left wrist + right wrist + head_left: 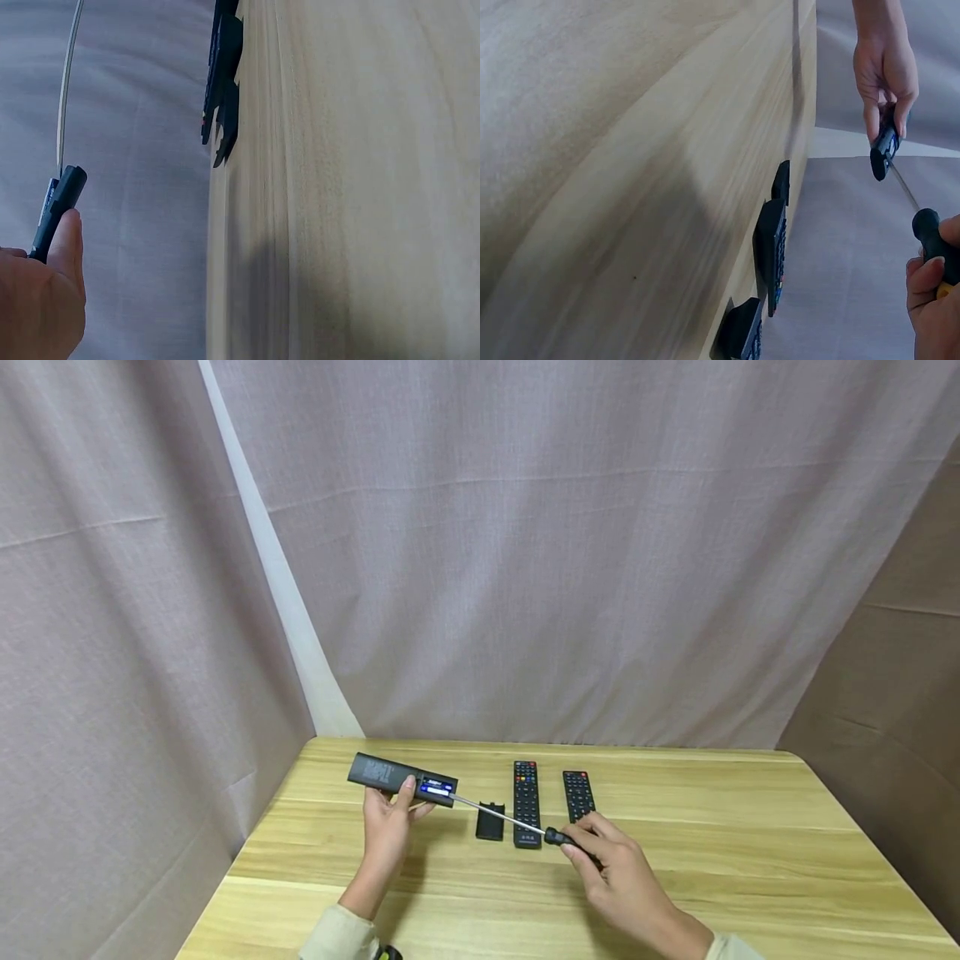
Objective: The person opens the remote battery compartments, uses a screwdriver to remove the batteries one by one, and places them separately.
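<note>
Apparently, prying at the batteries [436, 788] is in hand: above the table's [750, 843] far left, the left hand [387, 828] pinches the opened remote [390, 774], thumb on top, while the right hand [621, 870] grips the screwdriver [556, 836]; the next move likely calls for gentle levering

Wood-grain table [720, 827] | black battery cover [490, 825] | long remote [527, 814] | short remote [578, 793]

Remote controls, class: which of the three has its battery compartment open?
The remote in the left grip: blue batteries show in its uncovered back. The other two remotes lie buttons up.
</note>
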The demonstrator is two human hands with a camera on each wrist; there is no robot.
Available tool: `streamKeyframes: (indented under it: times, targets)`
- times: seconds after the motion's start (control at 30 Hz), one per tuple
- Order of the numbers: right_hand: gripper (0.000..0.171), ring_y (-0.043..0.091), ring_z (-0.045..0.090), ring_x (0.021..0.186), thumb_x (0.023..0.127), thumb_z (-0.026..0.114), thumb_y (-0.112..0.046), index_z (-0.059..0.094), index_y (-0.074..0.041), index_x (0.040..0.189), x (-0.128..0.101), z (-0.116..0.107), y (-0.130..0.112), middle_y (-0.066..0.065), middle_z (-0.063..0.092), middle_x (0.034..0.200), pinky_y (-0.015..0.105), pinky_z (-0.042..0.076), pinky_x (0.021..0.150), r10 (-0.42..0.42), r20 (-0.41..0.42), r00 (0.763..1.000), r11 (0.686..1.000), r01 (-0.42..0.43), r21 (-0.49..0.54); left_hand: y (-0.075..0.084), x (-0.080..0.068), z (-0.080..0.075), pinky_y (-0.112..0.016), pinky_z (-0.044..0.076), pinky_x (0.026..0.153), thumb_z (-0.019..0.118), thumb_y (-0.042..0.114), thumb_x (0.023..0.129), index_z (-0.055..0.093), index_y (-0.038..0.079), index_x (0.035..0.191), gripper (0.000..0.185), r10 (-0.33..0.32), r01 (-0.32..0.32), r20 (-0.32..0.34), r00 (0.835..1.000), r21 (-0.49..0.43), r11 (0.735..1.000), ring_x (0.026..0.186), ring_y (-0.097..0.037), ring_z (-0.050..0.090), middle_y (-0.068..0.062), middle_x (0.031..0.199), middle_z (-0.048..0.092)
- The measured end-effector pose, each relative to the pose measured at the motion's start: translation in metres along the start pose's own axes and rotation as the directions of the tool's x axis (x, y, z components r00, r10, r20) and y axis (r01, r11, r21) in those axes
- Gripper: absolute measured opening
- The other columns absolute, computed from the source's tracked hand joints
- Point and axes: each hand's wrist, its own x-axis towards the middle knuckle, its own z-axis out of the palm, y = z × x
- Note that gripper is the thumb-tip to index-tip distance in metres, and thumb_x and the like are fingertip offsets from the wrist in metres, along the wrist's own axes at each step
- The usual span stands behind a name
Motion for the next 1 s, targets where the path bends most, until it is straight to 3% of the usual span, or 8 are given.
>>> streamKeyframes:
  times: [0.5, 1.0]
  targets:
    - [0.02, -0.007, 0.049, 0.078, 0.093, 0.077, 0.002, 0.082, -0.003, 0.111, -0.0047, 0.005, 0.0013, -0.012, 0.068, 0.1, 0.01, 0.046, 0.06, 0.024, -0.012, 1.0, 1.0, -0.023, 0.013, -0.0008, -0.0008, 0.0008, -0.036, 0.071, 0.088, 0.051, 0.002, 0.111, 0.033, -0.004, 0.146, 0.04, -0.011, 0.012, -0.023, 1.0, 0.037, 0.999, 0.088, -0.012, 0.079, -0.022, 0.13, 0.059]
    - [0.02, -0.006, 0.052, 0.08, 0.092, 0.077, 0.003, 0.082, -0.008, 0.108, -0.0094, 0.0074, 0.0043, -0.012, 0.069, 0.1, 0.008, 0.045, 0.063, 0.039, -0.031, 0.999, 0.998, -0.038, 0.052, -0.0008, 0.0001, 0.0028, -0.036, 0.071, 0.087, 0.052, 0.002, 0.11, 0.033, -0.003, 0.146, 0.041, -0.023, 0.025, -0.021, 0.999, 0.073, 0.997, 0.09, -0.013, 0.078, -0.023, 0.128, 0.058]
